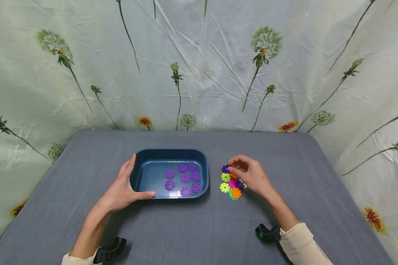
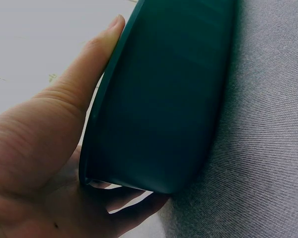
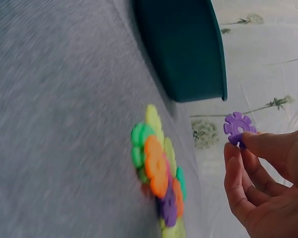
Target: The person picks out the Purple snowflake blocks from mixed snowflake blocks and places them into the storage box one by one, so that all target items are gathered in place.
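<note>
A dark blue rectangular tray [image 1: 170,151] lies on the table, with several purple flower-shaped discs [image 1: 185,178] spread over its floor. My left hand [image 1: 121,187] grips the tray's left end, thumb along the near rim and fingers round the outer side. In the left wrist view, the fingertips run partly behind the tray wall [image 2: 159,99]. Right of the tray, my right hand [image 1: 250,175] pinches one purple notched disc [image 3: 240,127] between thumb and fingers. It is held up above a small pile of mixed-colour discs [image 1: 224,187] in yellow, orange, green, pink and purple.
A grey cloth [image 1: 192,232] covers the table. Behind and beside it hangs a pale curtain [image 1: 205,73] printed with dandelions. Black bands with camera mounts [image 1: 268,233] sit at both wrists.
</note>
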`<action>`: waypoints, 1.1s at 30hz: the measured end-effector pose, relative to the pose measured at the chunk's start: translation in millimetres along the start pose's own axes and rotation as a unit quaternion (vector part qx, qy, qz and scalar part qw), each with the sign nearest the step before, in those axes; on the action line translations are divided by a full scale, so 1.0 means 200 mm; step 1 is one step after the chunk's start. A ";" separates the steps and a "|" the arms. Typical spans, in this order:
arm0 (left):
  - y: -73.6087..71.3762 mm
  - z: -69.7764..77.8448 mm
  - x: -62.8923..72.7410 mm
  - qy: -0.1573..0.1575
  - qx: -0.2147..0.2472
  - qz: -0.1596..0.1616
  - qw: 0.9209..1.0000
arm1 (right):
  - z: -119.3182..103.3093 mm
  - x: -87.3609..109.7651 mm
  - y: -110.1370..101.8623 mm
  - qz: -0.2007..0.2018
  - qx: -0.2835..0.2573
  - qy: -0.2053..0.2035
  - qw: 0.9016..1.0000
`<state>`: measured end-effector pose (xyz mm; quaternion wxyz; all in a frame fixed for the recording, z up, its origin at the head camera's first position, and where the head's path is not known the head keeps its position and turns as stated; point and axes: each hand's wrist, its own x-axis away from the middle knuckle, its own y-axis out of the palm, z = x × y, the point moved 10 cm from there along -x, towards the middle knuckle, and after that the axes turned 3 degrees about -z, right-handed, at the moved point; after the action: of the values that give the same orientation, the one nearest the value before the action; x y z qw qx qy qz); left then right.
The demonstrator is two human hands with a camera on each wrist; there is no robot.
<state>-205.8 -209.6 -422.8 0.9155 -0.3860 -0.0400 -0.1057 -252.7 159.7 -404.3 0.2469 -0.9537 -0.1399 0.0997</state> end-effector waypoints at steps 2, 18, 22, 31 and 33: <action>0.00 0.00 0.00 -0.002 0.000 0.000 1.000 | -0.01 -0.01 0.01 0.003 -0.011 0.004 1.000; 0.00 0.00 0.00 -0.007 -0.003 0.003 1.000 | -0.17 -0.09 0.13 -0.001 -0.070 -0.013 0.997; 0.00 0.00 0.00 -0.006 -0.004 0.004 1.000 | -0.20 -0.11 0.17 -0.012 -0.082 -0.021 0.996; 0.00 0.00 0.00 -0.009 -0.004 0.006 1.000 | -0.27 -0.14 0.25 -0.029 -0.095 -0.035 0.994; 0.00 0.00 0.00 -0.010 -0.005 0.005 1.000 | -0.28 -0.15 0.27 -0.033 -0.099 -0.037 0.994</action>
<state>-205.9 -210.0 -423.4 0.9139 -0.3914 -0.0464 -0.0971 -254.4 80.0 -379.4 0.1491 -0.9640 -0.1896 0.1123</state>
